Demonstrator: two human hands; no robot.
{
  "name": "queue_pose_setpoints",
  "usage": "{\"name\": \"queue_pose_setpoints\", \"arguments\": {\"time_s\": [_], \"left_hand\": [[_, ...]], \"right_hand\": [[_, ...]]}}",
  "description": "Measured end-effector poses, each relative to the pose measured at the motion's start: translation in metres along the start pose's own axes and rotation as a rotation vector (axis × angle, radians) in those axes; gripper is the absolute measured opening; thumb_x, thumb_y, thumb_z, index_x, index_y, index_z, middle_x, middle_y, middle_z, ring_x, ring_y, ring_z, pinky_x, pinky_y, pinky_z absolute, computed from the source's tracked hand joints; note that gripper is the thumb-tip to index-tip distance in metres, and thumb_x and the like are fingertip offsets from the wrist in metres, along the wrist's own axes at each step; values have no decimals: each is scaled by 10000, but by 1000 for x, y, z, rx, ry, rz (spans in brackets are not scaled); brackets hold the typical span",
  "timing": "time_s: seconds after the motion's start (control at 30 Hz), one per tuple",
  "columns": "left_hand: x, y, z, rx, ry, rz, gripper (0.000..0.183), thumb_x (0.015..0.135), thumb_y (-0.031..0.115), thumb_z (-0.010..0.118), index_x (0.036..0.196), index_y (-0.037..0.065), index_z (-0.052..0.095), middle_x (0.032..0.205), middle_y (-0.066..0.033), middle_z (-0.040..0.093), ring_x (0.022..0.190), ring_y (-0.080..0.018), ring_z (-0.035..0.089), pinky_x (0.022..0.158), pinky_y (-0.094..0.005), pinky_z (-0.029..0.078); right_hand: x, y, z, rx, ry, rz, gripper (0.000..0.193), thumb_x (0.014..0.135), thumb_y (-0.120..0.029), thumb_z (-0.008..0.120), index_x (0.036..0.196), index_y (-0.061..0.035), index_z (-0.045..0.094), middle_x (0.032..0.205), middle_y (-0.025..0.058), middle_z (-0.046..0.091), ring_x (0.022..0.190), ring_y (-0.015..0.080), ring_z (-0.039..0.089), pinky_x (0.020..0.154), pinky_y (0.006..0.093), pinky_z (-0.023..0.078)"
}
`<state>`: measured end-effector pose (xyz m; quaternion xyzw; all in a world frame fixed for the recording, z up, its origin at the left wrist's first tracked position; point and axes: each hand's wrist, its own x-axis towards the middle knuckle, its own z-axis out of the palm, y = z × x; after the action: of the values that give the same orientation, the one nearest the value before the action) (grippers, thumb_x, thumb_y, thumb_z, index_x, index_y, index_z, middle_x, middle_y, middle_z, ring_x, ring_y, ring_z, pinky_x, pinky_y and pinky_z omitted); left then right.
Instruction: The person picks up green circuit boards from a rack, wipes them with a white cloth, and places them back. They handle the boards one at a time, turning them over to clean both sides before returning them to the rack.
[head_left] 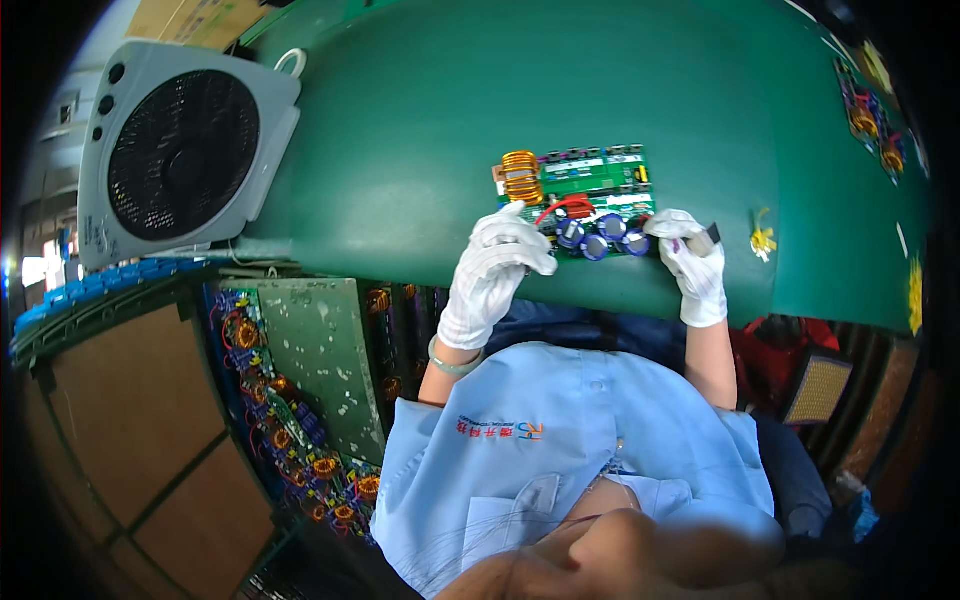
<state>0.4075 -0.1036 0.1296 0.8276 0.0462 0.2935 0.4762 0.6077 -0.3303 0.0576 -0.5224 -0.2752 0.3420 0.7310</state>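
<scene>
A green circuit board point(600, 180) lies on the green table mat, with a copper-wound coil point(521, 178) at its left end, a red part point(578, 207) in the middle and several blue-violet capacitors point(595, 246) along the near edge. My left hand point(500, 262), in a white glove, grips the board's near left corner, fingers curled beside the coil. At the near right corner, my gloved right hand point(692, 262) is closed with fingertips by the capacitors. A slim tool with a dark flat end point(713, 233) sticks out of its grip; the rest is hidden by the fingers.
A grey box fan point(185, 150) stands at the far left. Yellow ties point(763, 238) lie right of my right hand. More coil-bearing boards point(868, 120) sit at the far right edge. Racks of boards point(290, 430) stand below the table, left of me.
</scene>
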Motion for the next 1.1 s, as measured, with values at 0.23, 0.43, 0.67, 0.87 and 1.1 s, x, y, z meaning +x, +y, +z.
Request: {"name": "queue_pose_setpoints", "arguments": {"time_s": [0.23, 0.43, 0.67, 0.87, 1.1], "left_hand": [[0, 1, -3, -53, 46, -37, 212, 753, -55, 669, 870, 110, 731, 904, -17, 710, 957, -205, 646, 1078, -423, 435], [5, -8, -4, -20, 33, -40, 208, 797, -57, 648, 925, 81, 737, 925, -40, 712, 966, -220, 651, 1052, -420, 449], [43, -34, -25, 494, -134, -9, 811, 675, 242, 885, 1388, 113, 520, 1277, -152, 601, 1160, -341, 585, 980, -407, 489], [63, -68, -22, 491, -350, -46, 715, 658, 351, 909, 1256, 102, 607, 1167, -92, 669, 1054, -313, 633, 934, -396, 519], [67, -48, 4, 88, -451, -386, 746, 685, 564, 846, 1204, 85, 606, 1005, -177, 683, 906, -368, 676, 834, -419, 546]], "right_hand": [[2, 5, -2, -4, 4, 4, 230, 905, -138, 687, 1024, 57, 716, 1126, 183, 674, 948, 185, 624, 736, 261, 468], [2, -6, 2, 22, 39, 70, 265, 900, -91, 659, 1125, 43, 705, 1148, 152, 687, 737, 80, 548, 612, 205, 393], [26, -50, 15, -212, 193, 214, 308, 959, -37, 612, 1259, 8, 667, 1087, 45, 735, 596, -17, 391, 519, 164, 284], [64, -63, 10, -459, 213, 215, 241, 982, -100, 637, 1199, -31, 716, 990, 0, 735, 610, -5, 440, 534, 168, 322], [121, -54, 11, -637, -73, 400, 190, 925, -173, 717, 944, 16, 732, 1006, 82, 744, 867, 135, 662, 799, 284, 526]]}}
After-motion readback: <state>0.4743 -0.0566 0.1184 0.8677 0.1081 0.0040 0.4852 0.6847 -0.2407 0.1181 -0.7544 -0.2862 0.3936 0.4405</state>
